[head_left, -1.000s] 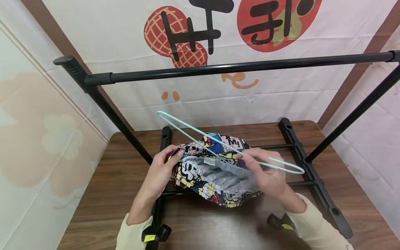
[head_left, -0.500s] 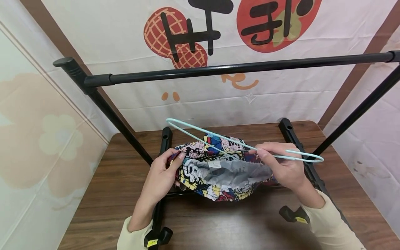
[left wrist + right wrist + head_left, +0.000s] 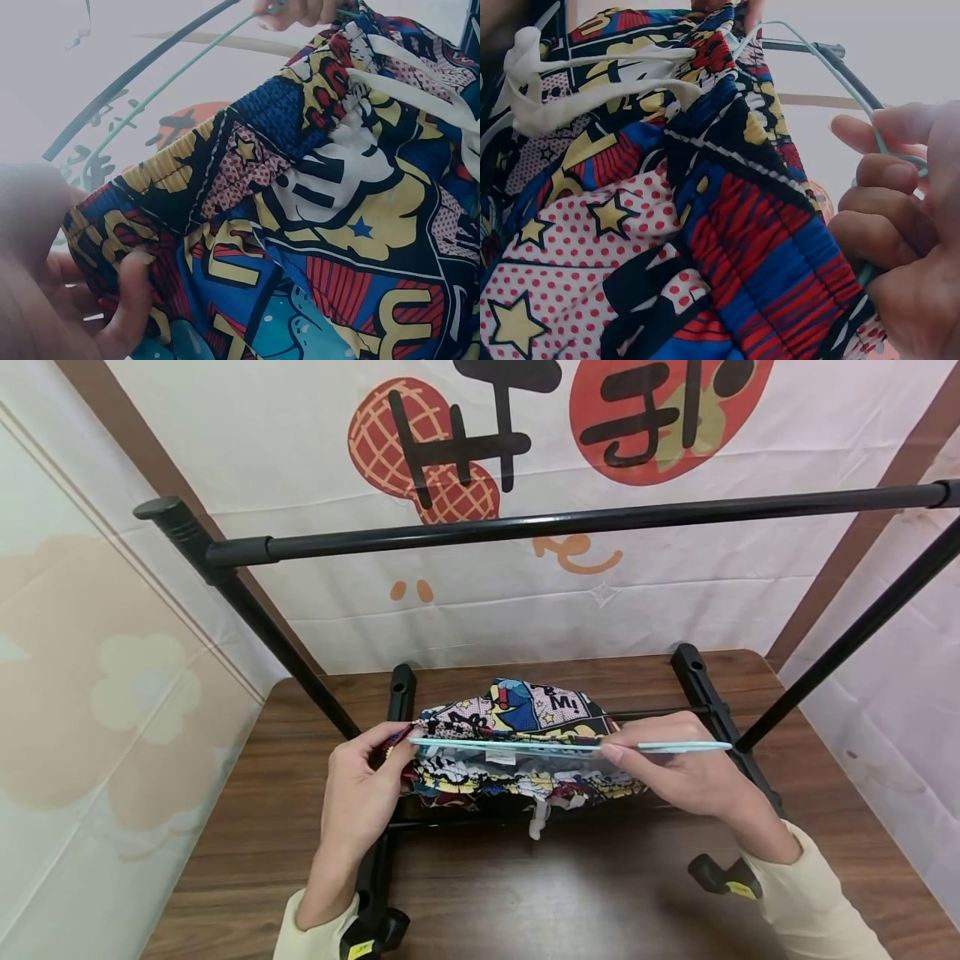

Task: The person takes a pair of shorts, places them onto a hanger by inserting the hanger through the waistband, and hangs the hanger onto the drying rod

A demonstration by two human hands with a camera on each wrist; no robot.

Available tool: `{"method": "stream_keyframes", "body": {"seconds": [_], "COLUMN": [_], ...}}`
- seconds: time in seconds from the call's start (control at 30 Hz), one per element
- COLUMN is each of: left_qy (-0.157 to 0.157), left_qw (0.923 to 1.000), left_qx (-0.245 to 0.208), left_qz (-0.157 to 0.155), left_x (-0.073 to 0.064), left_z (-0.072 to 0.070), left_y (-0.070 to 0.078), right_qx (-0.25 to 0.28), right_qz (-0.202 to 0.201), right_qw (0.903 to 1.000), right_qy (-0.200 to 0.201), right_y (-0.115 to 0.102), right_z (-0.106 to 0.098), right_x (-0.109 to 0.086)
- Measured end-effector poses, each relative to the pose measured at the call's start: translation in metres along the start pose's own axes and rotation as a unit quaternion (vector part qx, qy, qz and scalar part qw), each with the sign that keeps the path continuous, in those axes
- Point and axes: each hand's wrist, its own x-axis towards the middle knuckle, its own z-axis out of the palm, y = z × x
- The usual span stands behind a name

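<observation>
Pants [image 3: 540, 706] with a bright comic print, grey lining and an elastic waistband [image 3: 240, 142] hang between the two hands, waist opening upward. My left hand [image 3: 360, 785] pinches the waistband at its left end. A thin light-blue hanger [image 3: 525, 747] lies level across the opening, seen nearly edge-on. Its left end is right at the left thumb, close to the waistband. My right hand [image 3: 686, 768] grips the hanger toward its right end, fingers curled in the right wrist view. A white drawstring [image 3: 607, 97] dangles from the front of the waist. The pants' lower part is hidden.
A black garment rack stands around the work; its top bar [image 3: 570, 522] runs above and beyond the hands. Its feet [image 3: 723, 735] rest on the brown wooden table [image 3: 570, 893]. Printed cloth walls [image 3: 480, 610] close off the back and sides.
The hanger has turned from tilted to level, its left end coming down to the left hand. The right hand shifted right overall. The waist opening looks narrower, and the drawstring now shows in front.
</observation>
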Motion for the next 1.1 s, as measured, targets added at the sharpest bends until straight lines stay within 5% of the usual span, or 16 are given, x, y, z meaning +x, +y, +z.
{"method": "stream_keyframes", "body": {"seconds": [0.33,0.6,0.77,0.93,1.1], "left_qy": [0.075,0.079,0.048,-0.008,-0.173], "left_qw": [0.9954,0.9921,0.987,0.9711,0.9482], "left_qx": [0.018,-0.026,0.014,0.074,0.135], "left_qz": [0.057,0.094,0.153,0.227,0.23], "left_x": [-0.003,-0.004,-0.006,-0.016,-0.02], "left_z": [0.002,0.007,0.016,0.035,0.034], "left_y": [-0.002,0.002,0.004,0.003,0.0], "right_qx": [0.013,0.029,0.011,0.015,0.026], "right_qz": [-0.003,-0.018,-0.007,-0.022,-0.027], "right_qw": [0.9992,0.9969,0.9953,0.993,0.9919], "right_qy": [-0.038,-0.071,-0.096,-0.115,-0.121], "right_y": [0.005,0.011,0.01,0.006,0.002], "right_z": [-0.004,0.005,0.014,0.031,0.041], "right_x": [-0.006,-0.011,-0.001,0.01,0.015]}}
